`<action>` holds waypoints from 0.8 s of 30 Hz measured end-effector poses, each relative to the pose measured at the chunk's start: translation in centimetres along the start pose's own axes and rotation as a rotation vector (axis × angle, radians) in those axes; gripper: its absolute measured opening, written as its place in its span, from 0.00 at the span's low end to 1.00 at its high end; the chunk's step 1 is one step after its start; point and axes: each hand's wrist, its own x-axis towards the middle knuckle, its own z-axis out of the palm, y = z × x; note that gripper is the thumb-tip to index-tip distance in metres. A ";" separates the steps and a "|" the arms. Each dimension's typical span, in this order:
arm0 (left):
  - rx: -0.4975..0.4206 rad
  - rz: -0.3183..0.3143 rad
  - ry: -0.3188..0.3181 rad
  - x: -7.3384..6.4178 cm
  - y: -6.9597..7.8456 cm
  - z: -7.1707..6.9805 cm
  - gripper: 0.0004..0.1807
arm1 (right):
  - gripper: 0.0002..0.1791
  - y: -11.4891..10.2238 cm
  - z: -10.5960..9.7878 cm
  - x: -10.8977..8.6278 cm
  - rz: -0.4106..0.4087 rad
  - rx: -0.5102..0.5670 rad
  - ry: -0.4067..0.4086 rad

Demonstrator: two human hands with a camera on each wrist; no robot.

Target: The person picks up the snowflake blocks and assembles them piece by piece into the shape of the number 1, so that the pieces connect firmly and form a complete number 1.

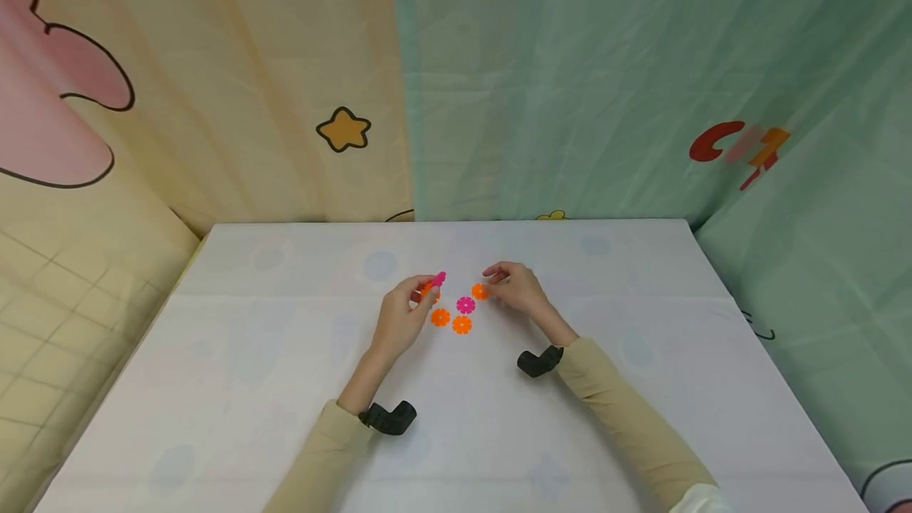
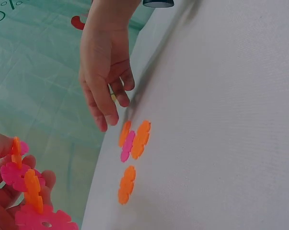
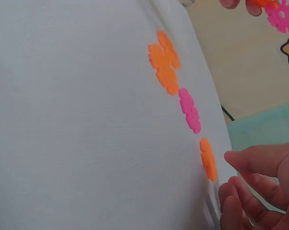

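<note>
My left hand (image 1: 403,315) pinches a short chain of interlocked flower-shaped plastic discs (image 2: 33,191), pink and orange by turns, raised above the table. Part of that chain is hidden by the fingers. My right hand (image 1: 518,289) holds nothing; its fingers are loosely bent beside an orange disc (image 1: 480,291) on the table. In the right wrist view, thumb and fingers stand apart near that orange disc (image 3: 208,159). Between the hands lie a pink disc (image 1: 465,305) and an orange disc (image 1: 461,324), with another orange disc (image 1: 440,317) close by.
A white cloth with faint pale spots covers the table (image 1: 456,434). Curtains (image 1: 570,85) hang behind its far edge and along both sides. Each wrist carries a black camera mount, one on the left (image 1: 389,418) and one on the right (image 1: 539,361).
</note>
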 end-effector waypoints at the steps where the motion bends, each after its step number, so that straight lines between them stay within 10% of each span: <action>1: 0.001 0.000 0.002 0.0 0.0 0.0 0.14 | 0.14 0.1 0.0 0.1 0.003 0.002 -0.002; 24: 0.042 -0.019 0.027 -0.3 0.1 0.2 0.11 | 0.17 0.5 0.8 0.5 -0.036 -0.165 -0.040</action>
